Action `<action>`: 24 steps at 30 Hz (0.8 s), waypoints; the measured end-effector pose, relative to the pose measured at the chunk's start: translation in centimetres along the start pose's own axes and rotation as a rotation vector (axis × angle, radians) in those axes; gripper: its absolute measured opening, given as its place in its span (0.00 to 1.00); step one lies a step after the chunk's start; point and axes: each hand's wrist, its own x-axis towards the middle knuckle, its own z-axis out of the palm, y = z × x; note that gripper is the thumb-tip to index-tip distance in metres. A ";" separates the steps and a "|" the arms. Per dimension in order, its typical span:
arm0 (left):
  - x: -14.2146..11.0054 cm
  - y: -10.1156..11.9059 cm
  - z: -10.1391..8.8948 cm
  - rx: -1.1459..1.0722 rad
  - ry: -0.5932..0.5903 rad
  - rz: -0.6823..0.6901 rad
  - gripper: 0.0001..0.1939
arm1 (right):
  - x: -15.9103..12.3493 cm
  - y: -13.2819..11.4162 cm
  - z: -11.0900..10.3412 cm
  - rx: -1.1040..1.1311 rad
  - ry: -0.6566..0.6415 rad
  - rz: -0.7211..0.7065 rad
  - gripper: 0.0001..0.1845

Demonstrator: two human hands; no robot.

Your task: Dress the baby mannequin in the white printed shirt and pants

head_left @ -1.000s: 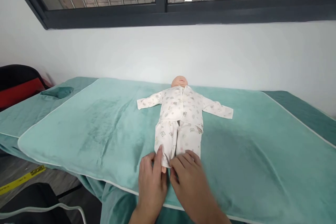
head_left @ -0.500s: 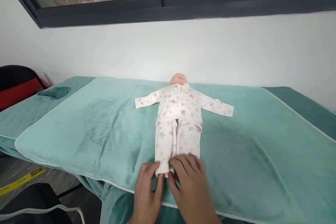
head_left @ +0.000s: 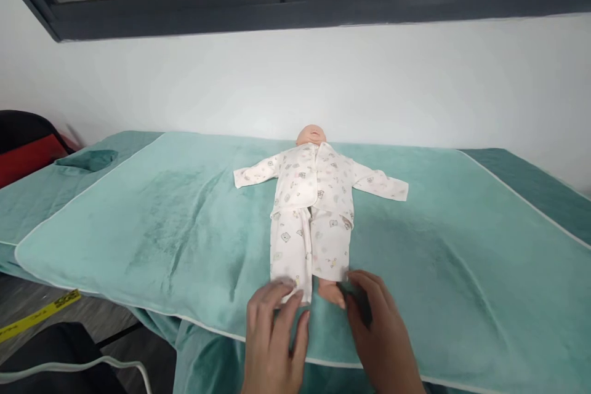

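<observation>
A baby doll (head_left: 311,134) lies on its back, in a white printed shirt (head_left: 302,175) and matching white printed trousers (head_left: 289,243). My left hand (head_left: 277,335) rests its fingertips on the lower end of the trouser leg on the left, fingers apart; no foot shows below that hem. Beside the hem of the right trouser leg is my right hand (head_left: 383,326), index fingertip at the cuff's outer corner, thumb spread from it. A bare doll foot (head_left: 331,292) sticks out under that hem. Both sleeves stretch out sideways.
A green plush cover (head_left: 438,295) with pale piping lies under the doll. Behind it are a white wall (head_left: 207,86) and a dark window frame (head_left: 184,9). A red and black item (head_left: 28,157) stands at far left; a pale cable (head_left: 69,367) runs at lower left.
My right hand has moved right, from between the trouser legs to the outer side of the right leg, uncovering the doll's foot. My left hand has shifted onto the left leg's lower end.
</observation>
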 end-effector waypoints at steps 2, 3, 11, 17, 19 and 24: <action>1.5 0.6 0.1 0.042 -0.079 0.076 0.17 | 0.1 0.3 0.5 -0.047 -0.020 0.008 0.13; 2.2 0.8 0.3 0.071 -0.133 0.103 0.17 | 0.2 0.4 0.7 -0.073 -0.013 0.011 0.13; 4.7 2.2 2.2 0.233 -0.350 0.113 0.20 | 2.2 0.4 1.0 -0.050 -0.056 -0.084 0.08; 4.7 2.5 2.1 0.040 -0.321 0.088 0.12 | 1.5 0.6 0.0 0.244 -0.060 -0.033 0.06; 4.8 2.7 2.0 -0.026 -0.276 0.063 0.09 | 1.4 0.2 -0.9 0.341 -0.101 -0.034 0.06; 4.8 3.1 2.0 -0.110 -0.246 -0.019 0.06 | 1.7 -0.6 -2.6 0.378 -0.136 -0.137 0.07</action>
